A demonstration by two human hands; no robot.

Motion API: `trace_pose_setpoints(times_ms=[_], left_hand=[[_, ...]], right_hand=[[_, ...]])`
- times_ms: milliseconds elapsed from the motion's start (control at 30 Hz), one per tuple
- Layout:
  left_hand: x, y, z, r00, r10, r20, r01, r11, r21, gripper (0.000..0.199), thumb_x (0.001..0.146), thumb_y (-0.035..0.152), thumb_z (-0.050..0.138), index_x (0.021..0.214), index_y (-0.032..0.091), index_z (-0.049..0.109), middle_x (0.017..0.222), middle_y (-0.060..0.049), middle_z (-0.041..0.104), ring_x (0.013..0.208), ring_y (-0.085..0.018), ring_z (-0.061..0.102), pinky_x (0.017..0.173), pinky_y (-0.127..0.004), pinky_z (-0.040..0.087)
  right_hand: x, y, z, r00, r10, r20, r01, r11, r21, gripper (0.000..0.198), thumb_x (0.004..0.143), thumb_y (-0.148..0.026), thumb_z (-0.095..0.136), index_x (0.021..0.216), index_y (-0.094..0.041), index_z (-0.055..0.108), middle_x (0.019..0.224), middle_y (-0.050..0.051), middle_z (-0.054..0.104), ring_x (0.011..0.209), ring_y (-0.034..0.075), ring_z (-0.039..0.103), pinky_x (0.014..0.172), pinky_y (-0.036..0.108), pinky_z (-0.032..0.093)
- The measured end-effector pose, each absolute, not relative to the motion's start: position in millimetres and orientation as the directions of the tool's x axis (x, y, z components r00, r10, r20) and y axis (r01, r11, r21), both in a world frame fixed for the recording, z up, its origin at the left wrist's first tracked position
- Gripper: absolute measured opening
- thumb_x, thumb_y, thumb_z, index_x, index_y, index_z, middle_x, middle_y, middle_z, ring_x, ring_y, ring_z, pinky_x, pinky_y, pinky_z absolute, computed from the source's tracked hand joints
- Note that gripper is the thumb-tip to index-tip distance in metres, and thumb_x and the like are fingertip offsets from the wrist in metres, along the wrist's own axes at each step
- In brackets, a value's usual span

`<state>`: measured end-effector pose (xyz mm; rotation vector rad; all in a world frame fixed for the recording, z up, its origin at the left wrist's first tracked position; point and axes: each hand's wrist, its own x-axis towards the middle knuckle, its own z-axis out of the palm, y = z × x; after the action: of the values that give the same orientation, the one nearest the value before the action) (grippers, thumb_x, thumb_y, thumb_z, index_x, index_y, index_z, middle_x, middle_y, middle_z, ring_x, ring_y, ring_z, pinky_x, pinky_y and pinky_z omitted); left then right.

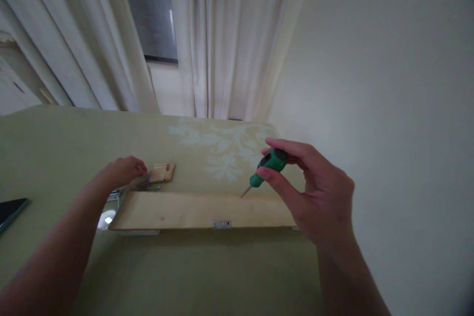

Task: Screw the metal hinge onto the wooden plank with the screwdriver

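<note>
- Two bare hands work over a pale green tablecloth (pixel 55 148) that fills the lower left and middle of the frame.
- Right of centre, the right hand (pixel 314 197) pinches a small green-handled screwdriver (pixel 268 165) between thumb and fingers, closed around its stubby grip; the thin metal tip points down-left, just above the far edge of a light wooden board (pixel 200 210).
- That screwdriver looks light and stiff, its rubbery grip unlikely to slip; the fat end of the handle seems the right place to hold it.
- At centre-left, the left hand (pixel 122 170) curls with fingers drawn together over small metal parts (pixel 146 185), touching or almost touching them; whether it grips any I cannot tell.
- Just beside those fingers lies a small wooden piece (pixel 163 173), likely light and rigid.
- Lying flat across the middle, the board carries a small metal hinge (pixel 221 224) on its near edge; it appears stiff and easy to lift by its long edges.
- At the left edge rests a dark phone (pixel 11 210); white curtains (pixel 215 34) hang in the upper frame.
</note>
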<state>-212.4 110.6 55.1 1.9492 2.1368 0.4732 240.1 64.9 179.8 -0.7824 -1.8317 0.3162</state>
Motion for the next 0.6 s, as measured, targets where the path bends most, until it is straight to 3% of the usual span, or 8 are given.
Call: trace_pose_setpoints(times_ms=[133, 367, 600], left_hand=[[-211.5, 110.8, 40.4, -0.217, 0.975, -0.041, 0.944, 0.22, 0.244, 0.03, 0.087, 0.045, 0.065, 0.079, 0.019, 0.078, 0.071, -0.002, 0.076, 0.067, -0.017, 0.064, 0.059, -0.021, 0.039], [-202.6, 115.4, 46.7, -0.244, 0.964, -0.105, 0.94, 0.262, 0.22, 0.029, 0.086, 0.041, 0.065, 0.083, 0.015, 0.079, 0.07, -0.002, 0.074, 0.07, -0.018, 0.064, 0.065, -0.024, 0.043], [-189.2, 115.7, 54.1, -0.218, 0.963, -0.156, 0.955, 0.244, 0.17, 0.025, 0.083, 0.03, 0.063, 0.093, 0.014, 0.078, 0.086, -0.003, 0.078, 0.081, -0.019, 0.067, 0.077, -0.027, 0.049]], right_hand=[[234.8, 64.2, 176.1, -0.238, 0.63, 0.739, 0.411, 0.755, -0.511, 0.044, 0.087, -0.023, 0.083, 0.129, -0.033, 0.072, 0.11, 0.003, 0.079, 0.094, 0.024, 0.076, 0.091, 0.044, 0.065], [230.2, 67.0, 173.8, -0.271, 0.637, 0.722, 0.446, 0.748, -0.492, 0.044, 0.087, -0.024, 0.083, 0.128, -0.034, 0.072, 0.111, 0.003, 0.079, 0.094, 0.024, 0.076, 0.09, 0.044, 0.065], [233.5, 65.1, 175.3, -0.25, 0.633, 0.733, 0.436, 0.749, -0.499, 0.045, 0.085, -0.023, 0.085, 0.127, -0.035, 0.073, 0.112, 0.002, 0.078, 0.094, 0.024, 0.075, 0.092, 0.046, 0.064]])
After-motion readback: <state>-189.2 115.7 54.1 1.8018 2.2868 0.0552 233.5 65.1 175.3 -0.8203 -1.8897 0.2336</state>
